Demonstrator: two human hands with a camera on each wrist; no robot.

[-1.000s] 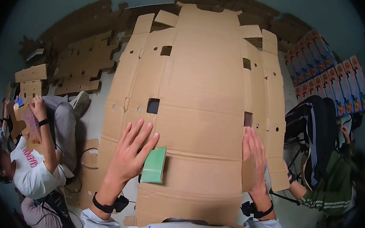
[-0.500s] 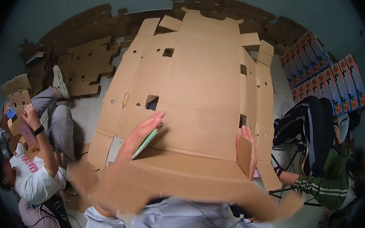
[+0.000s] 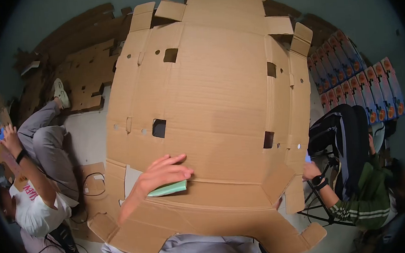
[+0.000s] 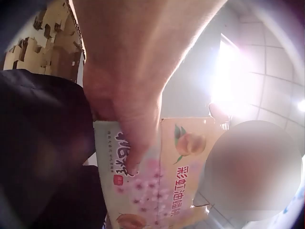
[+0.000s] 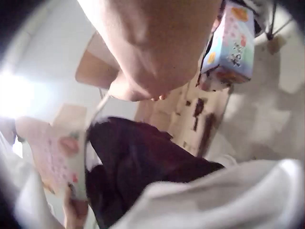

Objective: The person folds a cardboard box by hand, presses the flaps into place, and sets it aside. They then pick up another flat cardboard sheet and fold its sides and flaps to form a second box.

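A large flattened cardboard box sheet (image 3: 227, 77) lies plain side up before the person, creased and cut with square and round holes. Its near end panel (image 3: 185, 219) is raised and overlaps the left forearm. The left hand (image 3: 166, 173) lies with fairly straight fingers over a green-backed flap (image 3: 169, 189). In the left wrist view, its thumb rests on a printed panel (image 4: 152, 191) with peach pictures and Chinese lettering. At the right corner a brown flap (image 3: 279, 184) stands angled inward. The right hand (image 5: 136, 88) is mostly hidden behind it; its fingers barely show.
Folded printed boxes (image 3: 374, 91) stand in rows at the right. More flat cardboard (image 3: 79, 74) lies on the floor at the far left. A seated person in a white shirt (image 3: 43, 203) handles cardboard on the left; another in a green sleeve (image 3: 363, 204) sits near a black backpack (image 3: 340, 145).
The near end panel has been raised from flat. Both small side flaps have turned inward, with the left hand now over the green one. The right hand has slipped mostly behind its flap.
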